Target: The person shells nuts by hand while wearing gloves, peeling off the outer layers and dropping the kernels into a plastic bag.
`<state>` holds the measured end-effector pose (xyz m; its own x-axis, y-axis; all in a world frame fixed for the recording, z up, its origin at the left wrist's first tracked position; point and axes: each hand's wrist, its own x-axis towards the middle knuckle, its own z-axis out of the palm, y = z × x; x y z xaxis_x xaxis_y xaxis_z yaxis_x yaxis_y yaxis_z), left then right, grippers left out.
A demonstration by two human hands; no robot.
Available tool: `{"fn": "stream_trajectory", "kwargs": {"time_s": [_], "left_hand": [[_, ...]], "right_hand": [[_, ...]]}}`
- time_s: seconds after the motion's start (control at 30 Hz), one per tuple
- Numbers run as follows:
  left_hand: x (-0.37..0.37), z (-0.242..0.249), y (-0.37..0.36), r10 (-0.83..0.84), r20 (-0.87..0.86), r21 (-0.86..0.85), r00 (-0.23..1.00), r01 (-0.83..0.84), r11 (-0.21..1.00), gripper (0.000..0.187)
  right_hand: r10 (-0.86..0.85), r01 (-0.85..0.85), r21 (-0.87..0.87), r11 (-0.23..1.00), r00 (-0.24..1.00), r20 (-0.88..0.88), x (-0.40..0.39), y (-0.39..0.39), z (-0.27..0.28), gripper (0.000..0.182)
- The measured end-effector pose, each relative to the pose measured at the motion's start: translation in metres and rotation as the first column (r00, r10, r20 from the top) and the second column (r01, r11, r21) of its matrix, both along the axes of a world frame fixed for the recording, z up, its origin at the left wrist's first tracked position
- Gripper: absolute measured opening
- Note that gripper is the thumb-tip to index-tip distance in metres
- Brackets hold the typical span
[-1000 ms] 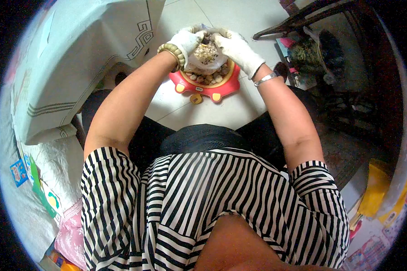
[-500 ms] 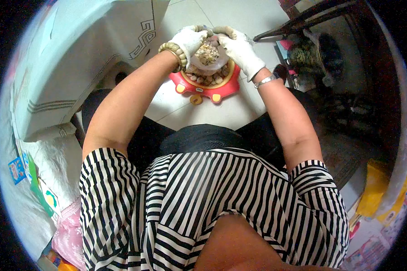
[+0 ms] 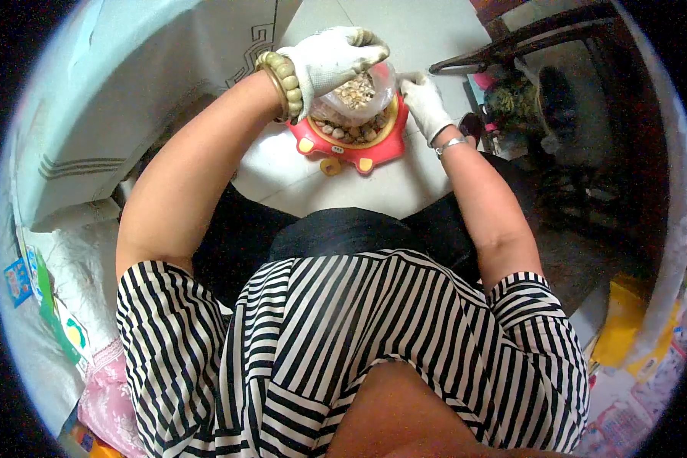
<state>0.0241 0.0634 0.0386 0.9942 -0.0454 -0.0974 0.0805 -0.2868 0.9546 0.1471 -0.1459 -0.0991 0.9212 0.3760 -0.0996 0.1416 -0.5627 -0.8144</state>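
My left hand (image 3: 347,57), in a white knit glove with soiled fingertips, is raised over a translucent plastic bowl or bag (image 3: 382,80). Its thumb and fingers are pressed together, and I cannot tell what is in them. Small pale pieces (image 3: 356,91) fill the translucent container. Beneath it is a red, animal-shaped basin or stool (image 3: 385,150) with a yellow inner rim, holding several brownish, rounded nut- or shell-like things (image 3: 351,134). Just right of the red rim, my gloved right hand (image 3: 426,105) reaches low with curled fingers, their tips mostly hidden.
A cloth-covered table or cabinet (image 3: 130,130) with a dark key pattern stands on the left. Pale floor tiles (image 3: 298,172) lie around the basin. To the right are a dark wooden frame (image 3: 511,49) and a yellow package (image 3: 626,320). Pink fabric (image 3: 111,389) hangs at lower left.
The two hands were close together above the translucent container. My right hand has dropped away to the right of the basin, while my left hand has risen slightly and turned over the container.
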Motion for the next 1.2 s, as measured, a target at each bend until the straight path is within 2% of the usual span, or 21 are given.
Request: {"fn": "stream_trajectory", "kwargs": {"time_s": [0.03, 0.1, 0.13, 0.2, 0.23, 0.3, 0.37, 0.43, 0.53, 0.6, 0.63, 0.73, 0.8, 0.83, 0.93, 0.97, 1.0, 1.07, 1.1, 1.13, 1.2], "left_hand": [[0.0, 0.001, -0.001, -0.038, 0.061, 0.038, 0.997, 0.035, 0.999, 0.041], [-0.006, 0.013, -0.005, -0.092, 0.132, 0.119, 0.987, 0.076, 0.99, 0.043], [-0.005, 0.014, -0.006, -0.085, 0.13, 0.11, 0.988, 0.071, 0.991, 0.043], [-0.004, 0.017, -0.007, -0.094, 0.172, 0.187, 0.981, 0.061, 0.981, 0.043], [-0.006, 0.027, -0.007, -0.102, 0.167, 0.313, 0.981, 0.046, 0.949, 0.043], [-0.011, 0.031, -0.009, -0.133, 0.235, 0.36, 0.963, 0.041, 0.932, 0.042], [-0.022, 0.042, -0.004, -0.235, 0.371, 0.494, 0.898, 0.024, 0.869, 0.041], [-0.026, 0.041, -0.003, -0.2, 0.365, 0.499, 0.91, -0.01, 0.867, 0.041], [-0.046, 0.071, 0.002, -0.121, 0.288, 0.453, 0.95, -0.024, 0.891, 0.04], [-0.054, 0.076, 0.005, -0.077, 0.198, 0.356, 0.977, 0.002, 0.934, 0.04], [-0.055, 0.072, 0.008, -0.079, 0.239, 0.377, 0.968, -0.017, 0.926, 0.039], [-0.044, 0.06, -0.001, -0.078, 0.191, 0.372, 0.979, 0.001, 0.928, 0.038], [-0.035, 0.05, -0.008, -0.068, 0.178, 0.408, 0.982, -0.011, 0.913, 0.038], [-0.038, 0.054, -0.009, -0.056, 0.19, 0.391, 0.98, -0.024, 0.92, 0.038], [-0.034, 0.054, -0.008, -0.061, 0.202, 0.376, 0.977, -0.02, 0.927, 0.037], [-0.024, 0.046, -0.01, -0.053, 0.195, 0.379, 0.979, -0.025, 0.925, 0.038], [-0.023, 0.045, -0.009, -0.045, 0.195, 0.378, 0.98, -0.032, 0.925, 0.038], [-0.021, 0.044, -0.004, -0.039, 0.212, 0.365, 0.976, -0.042, 0.93, 0.039], [-0.02, 0.044, -0.001, -0.016, 0.206, 0.36, 0.978, -0.061, 0.931, 0.039], [-0.018, 0.044, 0.001, 0.007, 0.2, 0.354, 0.98, -0.079, 0.932, 0.038], [-0.009, 0.041, -0.007, -0.004, 0.191, 0.384, 0.982, -0.071, 0.92, 0.036]], "right_hand": [[0.001, -0.001, -0.011, 1.0, 1.0, 0.0, -0.004, -0.004, -0.005, 0.031], [0.13, -0.143, -0.444, 0.884, 0.99, -0.06, -0.016, -0.015, -0.018, 0.031], [0.16, -0.202, -0.496, 0.845, 0.979, -0.127, -0.027, -0.016, -0.021, 0.03], [0.408, -0.397, -0.703, 0.591, 0.898, -0.164, -0.041, -0.016, -0.012, 0.031], [0.415, -0.404, -0.707, 0.581, 0.894, -0.17, -0.041, -0.015, -0.018, 0.031], [0.555, -0.416, -0.817, 0.399, 0.819, -0.146, -0.044, -0.016, -0.03, 0.033], [0.586, -0.457, -0.804, 0.381, 0.792, -0.173, -0.037, -0.008, -0.042, 0.035], [0.628, -0.481, -0.8, 0.357, 0.758, -0.175, -0.03, -0.004, -0.061, 0.035], [0.589, -0.386, -0.844, 0.372, 0.801, -0.106, -0.032, -0.003, -0.064, 0.034], [0.553, -0.325, -0.86, 0.393, 0.831, -0.061, -0.015, -0.014, -0.119, 0.038], [0.463, -0.162, -0.842, 0.514, 0.879, 0.113, -0.005, -0.027, -0.159, 0.042], [0.27, -0.092, -0.779, 0.62, 0.958, 0.101, -0.013, -0.024, -0.132, 0.051], [0.69, -0.187, -0.891, 0.413, 0.704, 0.172, -0.019, -0.024, -0.119, 0.051], [0.627, -0.166, -0.828, 0.535, 0.736, 0.258, -0.015, -0.026, -0.133, 0.046], [0.598, -0.13, -0.817, 0.562, 0.747, 0.292, -0.015, -0.037, -0.154, 0.042], [0.557, -0.133, -0.749, 0.649, 0.753, 0.349, -0.011, -0.037, -0.167, 0.041], [0.552, -0.127, -0.745, 0.655, 0.754, 0.356, -0.015, -0.034, -0.164, 0.041], [0.354, -0.143, -0.597, 0.79, 0.9, 0.252, -0.027, -0.024, -0.142, 0.04], [0.582, -0.153, -0.789, 0.595, 0.759, 0.291, -0.028, -0.025, -0.132, 0.039], [0.574, -0.146, -0.785, 0.602, 0.762, 0.298, -0.026, -0.025, -0.136, 0.039], [0.367, -0.141, -0.624, 0.768, 0.896, 0.249, -0.024, -0.031, -0.142, 0.044]]}}
